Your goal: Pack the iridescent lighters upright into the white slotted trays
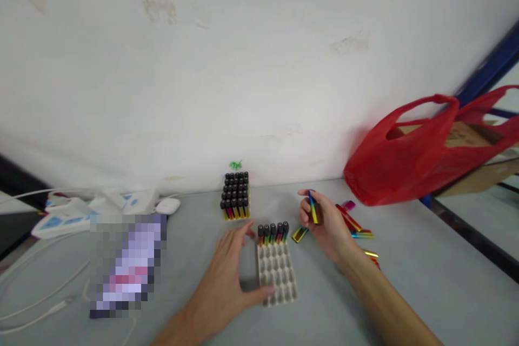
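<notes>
A pale tray (278, 275) with rows of small pockets lies in front of me; its far row holds several upright black-topped, multicoloured cylinders (273, 232). My left hand (233, 267) is spread at the tray's left side, with the thumb on its near left edge. In my right hand (320, 221), right of the tray, is a shiny blue-and-yellow piece (313, 207), held by the fingers. Loose shiny coloured pieces (348, 219) lie around and beyond that hand, some partly hidden by it. Near the wall stands a full block of black-topped cylinders (235, 194).
A red bag (405, 157) with cardboard inside leans at the right. On the left are a white power strip (138, 201), a white adapter (167, 205), cables and a pixelated purple object (132, 265). A green bit (235, 165) is by the wall.
</notes>
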Tool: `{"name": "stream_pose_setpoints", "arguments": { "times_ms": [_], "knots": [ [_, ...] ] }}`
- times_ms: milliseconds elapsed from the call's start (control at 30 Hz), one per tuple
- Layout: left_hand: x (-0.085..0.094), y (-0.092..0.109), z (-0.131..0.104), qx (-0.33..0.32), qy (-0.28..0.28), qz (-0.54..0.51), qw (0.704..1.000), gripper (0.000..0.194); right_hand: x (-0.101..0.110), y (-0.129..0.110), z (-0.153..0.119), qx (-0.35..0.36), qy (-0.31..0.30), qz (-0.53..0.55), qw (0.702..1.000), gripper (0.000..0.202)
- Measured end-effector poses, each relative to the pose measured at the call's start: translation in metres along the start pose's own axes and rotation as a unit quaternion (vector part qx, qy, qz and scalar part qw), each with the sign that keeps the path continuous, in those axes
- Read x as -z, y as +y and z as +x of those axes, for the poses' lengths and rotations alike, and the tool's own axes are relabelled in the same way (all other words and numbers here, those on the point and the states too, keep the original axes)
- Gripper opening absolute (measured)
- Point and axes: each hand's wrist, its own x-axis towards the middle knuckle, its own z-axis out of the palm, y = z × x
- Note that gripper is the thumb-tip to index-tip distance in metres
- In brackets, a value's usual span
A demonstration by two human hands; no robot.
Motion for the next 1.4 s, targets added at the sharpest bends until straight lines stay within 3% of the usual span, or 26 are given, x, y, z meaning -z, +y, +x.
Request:
{"name": "stream_pose_setpoints", "arguments": {
  "times_ms": [133, 267, 500, 733, 933, 1400],
  "knots": [
    [0.003, 0.002, -0.006, -0.011, -0.035, 0.001, 0.999, 0.163, -0.002, -0.005, -0.004, -0.025, -0.020, 0.023, 0.999, 0.041],
    [0.004, 0.001, -0.007, -0.020, -0.077, 0.003, 0.997, 0.175, 0.000, -0.005, -0.004, -0.033, -0.030, 0.035, 0.998, 0.043],
    [0.004, -0.003, -0.005, -0.014, -0.076, -0.012, 0.997, 0.165, -0.007, -0.006, -0.011, -0.018, -0.060, 0.018, 0.998, 0.042],
    [0.010, -0.007, -0.002, -0.017, -0.088, -0.009, 0.996, 0.161, -0.005, -0.004, -0.012, -0.093, -0.130, 0.011, 0.987, 0.058],
    [0.010, -0.008, -0.002, -0.009, -0.090, -0.013, 0.996, 0.161, -0.008, 0.002, -0.013, -0.111, -0.181, 0.034, 0.977, 0.066],
    [0.009, -0.010, -0.003, -0.010, -0.097, -0.022, 0.995, 0.157, -0.017, 0.021, -0.020, -0.097, -0.131, -0.084, 0.983, 0.059]
  ]
}}
